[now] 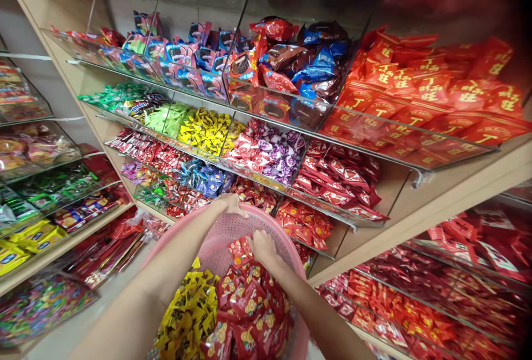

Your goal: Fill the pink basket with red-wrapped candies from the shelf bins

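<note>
A pink perforated plastic basket (291, 243) is in front of me. Yellow-wrapped candies (187, 307) fill its left side, and red candy packets with orange prints (253, 304) are heaped on the right. At the far rim, my left hand (228, 205) is closed over the edge, its thumb on the inner side and its fingers mostly hidden. Inside the basket, above the red heap, my right hand (262, 246) is closed on a red candy packet (240, 251); my fingers curl over its right edge.
Tiered shelves with clear dividers stand ahead, holding red snack packets (415, 99), blue and brown packets (320, 69), yellow candies (205, 132) and purple candies (282, 152). The upper shelf's clear front edge (415, 152) juts out. More stocked shelves stand left and right.
</note>
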A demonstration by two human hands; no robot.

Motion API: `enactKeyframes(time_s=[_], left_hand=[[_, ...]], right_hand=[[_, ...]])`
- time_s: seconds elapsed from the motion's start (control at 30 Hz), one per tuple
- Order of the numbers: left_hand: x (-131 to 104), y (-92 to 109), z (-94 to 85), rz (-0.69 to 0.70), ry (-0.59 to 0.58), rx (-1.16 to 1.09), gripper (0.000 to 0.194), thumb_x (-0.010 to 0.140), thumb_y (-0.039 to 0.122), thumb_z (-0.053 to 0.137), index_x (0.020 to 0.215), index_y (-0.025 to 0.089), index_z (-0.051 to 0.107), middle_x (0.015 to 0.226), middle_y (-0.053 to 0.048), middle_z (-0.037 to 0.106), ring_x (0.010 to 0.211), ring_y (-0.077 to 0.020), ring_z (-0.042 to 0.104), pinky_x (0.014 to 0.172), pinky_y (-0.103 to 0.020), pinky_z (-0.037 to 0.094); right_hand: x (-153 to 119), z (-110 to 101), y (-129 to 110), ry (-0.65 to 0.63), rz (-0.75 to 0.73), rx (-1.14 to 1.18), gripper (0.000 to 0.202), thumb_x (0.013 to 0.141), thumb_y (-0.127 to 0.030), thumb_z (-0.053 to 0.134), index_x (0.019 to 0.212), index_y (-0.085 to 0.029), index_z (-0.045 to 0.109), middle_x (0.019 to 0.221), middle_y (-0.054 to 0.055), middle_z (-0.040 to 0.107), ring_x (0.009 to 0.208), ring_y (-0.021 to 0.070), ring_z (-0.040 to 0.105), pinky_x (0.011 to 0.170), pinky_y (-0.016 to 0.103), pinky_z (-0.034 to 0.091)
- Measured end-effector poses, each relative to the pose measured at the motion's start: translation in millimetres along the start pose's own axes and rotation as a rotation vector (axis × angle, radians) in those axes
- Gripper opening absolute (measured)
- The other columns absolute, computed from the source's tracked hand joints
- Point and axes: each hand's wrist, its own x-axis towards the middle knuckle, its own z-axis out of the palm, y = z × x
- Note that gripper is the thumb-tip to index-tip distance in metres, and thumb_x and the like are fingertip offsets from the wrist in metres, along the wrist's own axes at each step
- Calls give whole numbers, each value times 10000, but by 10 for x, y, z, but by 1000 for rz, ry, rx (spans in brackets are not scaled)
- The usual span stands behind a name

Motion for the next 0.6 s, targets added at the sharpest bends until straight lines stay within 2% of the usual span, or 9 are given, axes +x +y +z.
enactKeyframes(time_s=[0.1,0.2,0.37,0.6], left_hand=[[9,-11,6,1,-3,-2,741,411,798,507,771,170,662,870,-115,665,775,-260,605,623,-290,427],[42,-34,27,4,0,3,764,403,805,503,798,171,666,882,-122,664,794,-264,607,642,-289,431],[49,-45,36,11,-5,-6,764,414,805,497,807,175,674,887,-114,664,805,-256,605,654,-280,433],[19,-23,21,-5,8,-21,729,414,793,509,767,175,669,866,-104,667,781,-240,605,636,-264,421]], right_hand=[[13,4,-63,8,-21,-45,321,854,-226,374,1108,-113,534,1013,178,613,974,250,574,796,341,432],[32,82,-68,-26,-16,-77,297,839,-145,355,1026,-108,582,977,176,628,943,248,591,764,334,446],[14,171,22,-53,-53,-102,268,840,-221,396,1010,-133,583,963,143,636,904,234,607,728,312,457],[-30,117,138,-60,-186,-166,305,860,-235,384,1103,-128,535,964,148,642,908,226,609,761,318,452]])
